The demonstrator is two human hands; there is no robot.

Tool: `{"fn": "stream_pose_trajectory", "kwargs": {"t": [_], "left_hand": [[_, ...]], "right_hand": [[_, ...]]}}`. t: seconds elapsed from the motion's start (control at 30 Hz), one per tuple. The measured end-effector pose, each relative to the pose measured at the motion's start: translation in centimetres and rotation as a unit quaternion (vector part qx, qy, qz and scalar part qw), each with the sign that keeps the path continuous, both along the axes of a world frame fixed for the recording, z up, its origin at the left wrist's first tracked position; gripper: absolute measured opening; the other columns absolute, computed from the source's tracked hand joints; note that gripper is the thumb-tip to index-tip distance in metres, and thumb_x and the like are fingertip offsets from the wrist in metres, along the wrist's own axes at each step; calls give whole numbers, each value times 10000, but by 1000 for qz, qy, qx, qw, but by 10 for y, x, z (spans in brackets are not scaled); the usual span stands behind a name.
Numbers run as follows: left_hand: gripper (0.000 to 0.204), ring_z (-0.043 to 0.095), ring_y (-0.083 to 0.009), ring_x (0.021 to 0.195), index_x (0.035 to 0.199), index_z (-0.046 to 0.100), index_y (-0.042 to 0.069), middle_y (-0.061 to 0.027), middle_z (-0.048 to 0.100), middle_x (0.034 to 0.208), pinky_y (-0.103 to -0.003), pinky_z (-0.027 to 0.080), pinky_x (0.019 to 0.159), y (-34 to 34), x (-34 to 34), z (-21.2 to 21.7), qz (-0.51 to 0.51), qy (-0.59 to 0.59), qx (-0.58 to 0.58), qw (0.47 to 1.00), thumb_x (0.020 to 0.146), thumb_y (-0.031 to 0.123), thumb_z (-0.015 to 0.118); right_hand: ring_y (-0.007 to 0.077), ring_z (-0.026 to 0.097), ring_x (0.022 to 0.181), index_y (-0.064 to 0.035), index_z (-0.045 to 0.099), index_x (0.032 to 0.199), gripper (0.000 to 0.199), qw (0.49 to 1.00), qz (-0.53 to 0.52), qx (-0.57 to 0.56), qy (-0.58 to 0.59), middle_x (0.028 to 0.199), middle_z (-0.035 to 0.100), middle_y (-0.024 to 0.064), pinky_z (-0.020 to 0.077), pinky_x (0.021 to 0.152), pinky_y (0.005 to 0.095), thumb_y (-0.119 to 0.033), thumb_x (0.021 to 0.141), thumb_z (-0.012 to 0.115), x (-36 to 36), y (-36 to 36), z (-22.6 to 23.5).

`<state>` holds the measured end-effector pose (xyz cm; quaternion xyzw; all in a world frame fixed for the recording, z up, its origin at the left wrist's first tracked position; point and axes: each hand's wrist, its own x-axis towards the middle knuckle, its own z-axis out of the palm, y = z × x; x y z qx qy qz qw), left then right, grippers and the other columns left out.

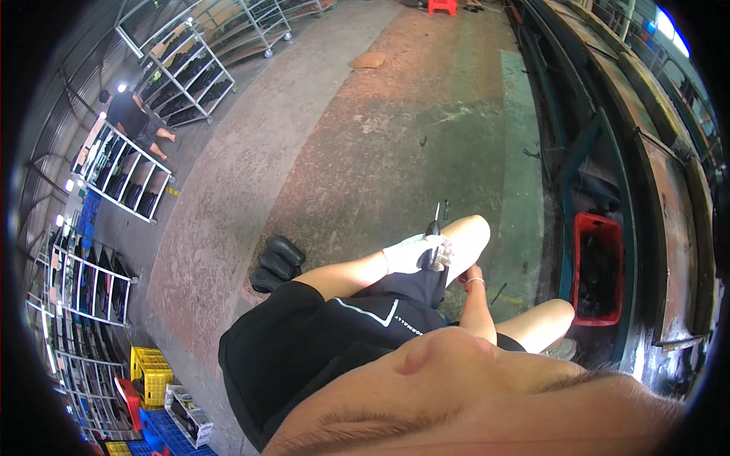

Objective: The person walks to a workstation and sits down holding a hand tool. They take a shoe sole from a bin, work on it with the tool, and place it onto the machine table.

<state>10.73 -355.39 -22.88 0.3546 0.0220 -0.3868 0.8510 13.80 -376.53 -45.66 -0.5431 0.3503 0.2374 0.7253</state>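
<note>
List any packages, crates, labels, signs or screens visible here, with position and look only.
Red plastic crate: right, under the long bench, rectangular, dark contents.
Yellow crate: lower left, slatted, rectangular.
Blue crates: bottom left, on the floor.
White tray: on the blue crates, holding dark items.
No signs or screens are visible.

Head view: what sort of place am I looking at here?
Most likely a factory or workshop floor. Wheeled metal racks loaded with dark items stand along a worn concrete floor, stacked plastic crates sit at lower left, and a long metal workbench line with a red bin runs down the right.
</note>
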Motion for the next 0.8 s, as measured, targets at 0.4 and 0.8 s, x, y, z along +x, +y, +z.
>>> {"fn": "stream_pose_trajectory", "kwargs": {"t": [0.4,0.8], "left_hand": [[336,624,-204,940,1181,528,16,-97,633,1037,-324,537,775,-4,0,0,-9,-6,28,1000,909,207,571],[178,550,-74,700,1014,547,49,-29,582,835,-210,443,581,-49,-15,24,-109,-155,190,963,865,117,616]], "right_hand": [[201,541,486,-77,589,779,337,997,-36,-57,-28,585,538,32,429,393,347,-387,895,525,3,-3,-4],[417,605,945,89,656,846,610,844,216,-484,-82,907,628,297,453,848,441,-411,958,324,-39,-32,-24]]}}
